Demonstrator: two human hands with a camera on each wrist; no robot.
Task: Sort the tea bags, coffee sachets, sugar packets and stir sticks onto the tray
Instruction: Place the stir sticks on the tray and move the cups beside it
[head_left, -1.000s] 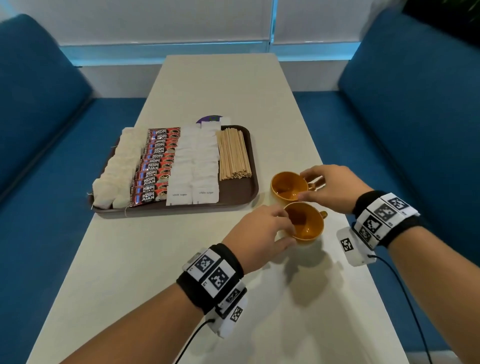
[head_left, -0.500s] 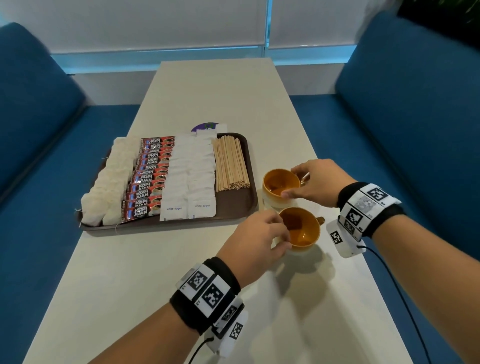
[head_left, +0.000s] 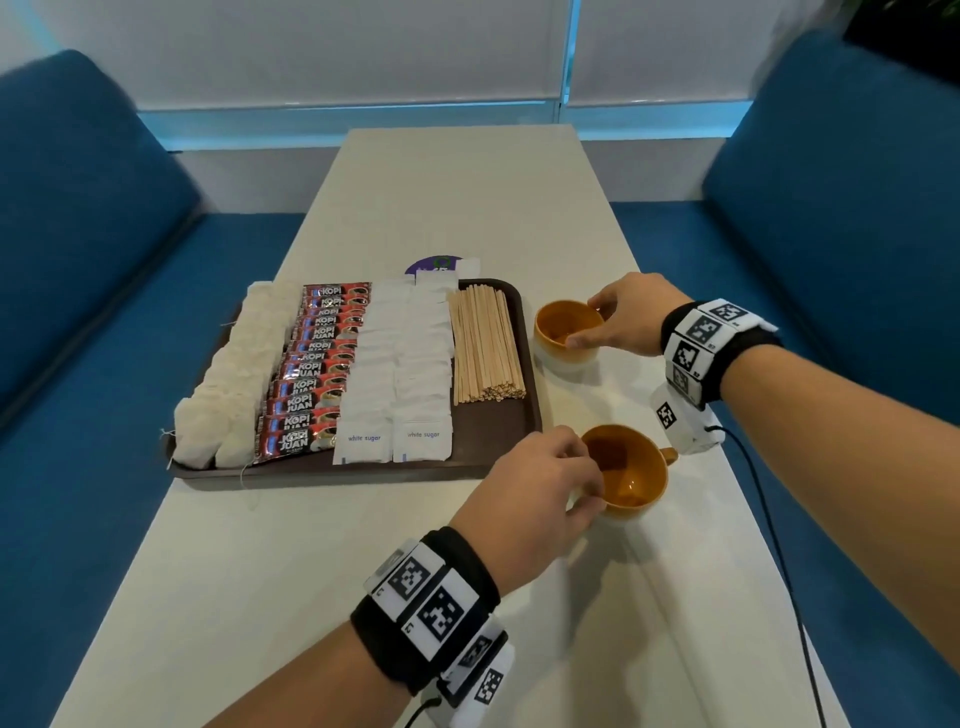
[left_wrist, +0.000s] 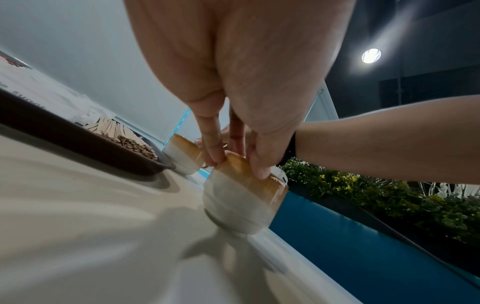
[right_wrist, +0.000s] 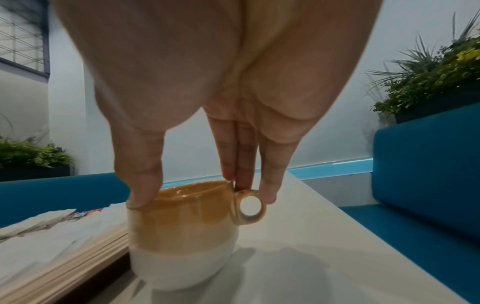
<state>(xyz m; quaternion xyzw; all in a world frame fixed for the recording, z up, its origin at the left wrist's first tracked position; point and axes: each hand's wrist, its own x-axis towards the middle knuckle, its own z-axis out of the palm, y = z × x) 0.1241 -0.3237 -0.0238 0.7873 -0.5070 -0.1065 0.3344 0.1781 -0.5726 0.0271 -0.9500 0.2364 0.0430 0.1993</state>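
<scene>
Tea bags (head_left: 228, 384) fill the leftmost lane of the brown tray (head_left: 485, 441), two pale rows running away from the person; beside them lies a lane of red coffee sachets (head_left: 311, 371), then two rows of white sugar packets (head_left: 400, 364), then the bundle of wooden stir sticks (head_left: 483, 345) against the tray's right rim, long axes pointing away from the person like the rows. Nothing of those four kinds shows loose on the worktop (head_left: 311, 571), so the sorting looks done, though a purple disc (head_left: 434, 264) peeks out behind the tray's far edge. Right of the tray stand two orange-and-white cups, both apparently empty. The left hand (head_left: 535, 499) pinches the rim of the near cup (head_left: 631, 473), fingertips over its lip, and the wrist view shows that cup tilted. The right hand (head_left: 631, 314) grips the far cup (head_left: 566, 327) from above, thumb on the rim and fingers at the handle, just beside the tray's right edge. Both hands are therefore right of the tray; the left hand is the nearer to its front corner.
</scene>
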